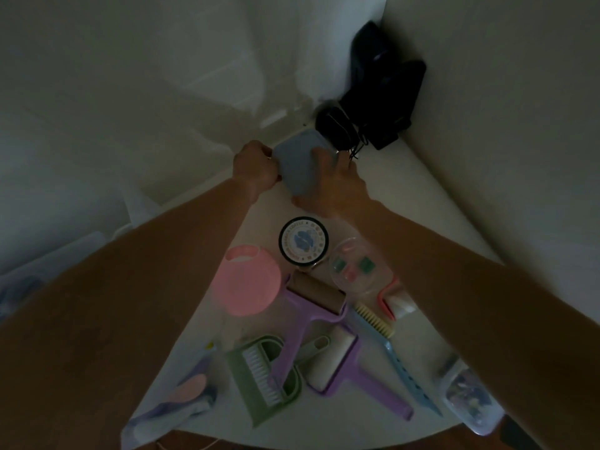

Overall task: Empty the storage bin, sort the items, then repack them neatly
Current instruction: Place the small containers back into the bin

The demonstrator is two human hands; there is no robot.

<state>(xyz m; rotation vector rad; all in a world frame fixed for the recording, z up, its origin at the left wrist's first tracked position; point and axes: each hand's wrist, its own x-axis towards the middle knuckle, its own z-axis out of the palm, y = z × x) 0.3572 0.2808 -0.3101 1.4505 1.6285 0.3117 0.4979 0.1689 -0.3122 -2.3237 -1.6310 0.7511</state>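
A grey-blue soft block [297,164], perhaps folded cloth, is held over the far end of the white table [422,216]. My left hand [255,168] grips its left edge. Over its right side my right hand [334,186] curls, thumb under the near corner. Sorted items lie nearer me: a round tin with a printed lid [303,241], a pink ball-like container [250,280], a clear case with small coloured pieces [355,267], two purple lint rollers [328,339], a green dustpan with brush [264,375] and a blue comb-brush [389,345]. No bin is recognisable.
Black objects with cords [376,102] fill the far corner against the wall. A clear lidded box [470,397] sits at the table's right front edge. A patterned cloth with a pink item [185,394] hangs at the left front edge. The room is dim.
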